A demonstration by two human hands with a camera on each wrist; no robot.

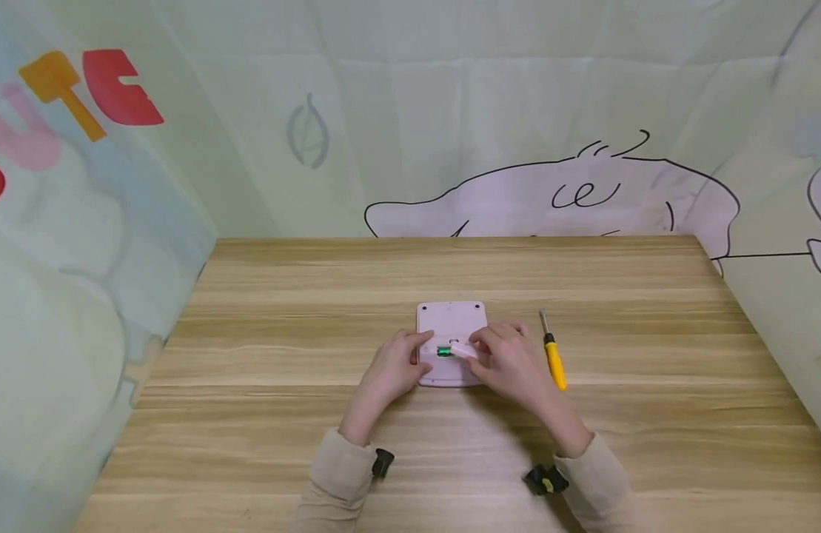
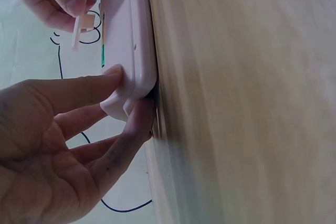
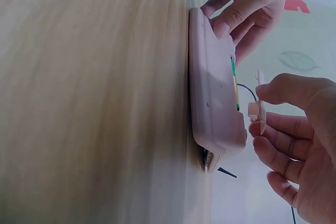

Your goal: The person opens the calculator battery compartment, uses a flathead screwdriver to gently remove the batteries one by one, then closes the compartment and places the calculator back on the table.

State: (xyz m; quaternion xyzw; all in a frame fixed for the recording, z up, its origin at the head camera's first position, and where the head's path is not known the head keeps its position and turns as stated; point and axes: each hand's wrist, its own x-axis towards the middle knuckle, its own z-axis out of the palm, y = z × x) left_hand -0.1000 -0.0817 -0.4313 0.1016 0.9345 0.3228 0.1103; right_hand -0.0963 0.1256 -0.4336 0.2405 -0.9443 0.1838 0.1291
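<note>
A pink, flat device (image 1: 451, 320), shaped like a calculator, lies back side up on the wooden table. Green shows in its uncovered battery slot (image 1: 444, 352), where a battery sits. My left hand (image 1: 395, 364) grips the device's left edge, thumb on top and fingers against its side, as the left wrist view shows. Between thumb and fingers my right hand (image 1: 513, 364) pinches a small pink battery cover (image 3: 261, 100) with a tab on its underside. The cover is held above the back of the device, tilted and apart from it, beside the slot.
Right of the right hand lies a screwdriver (image 1: 554, 361) with a yellow and black handle, its metal tip pointing to the back. The wooden table (image 1: 283, 318) ends at a printed cloth backdrop (image 1: 410, 111) behind and at the sides.
</note>
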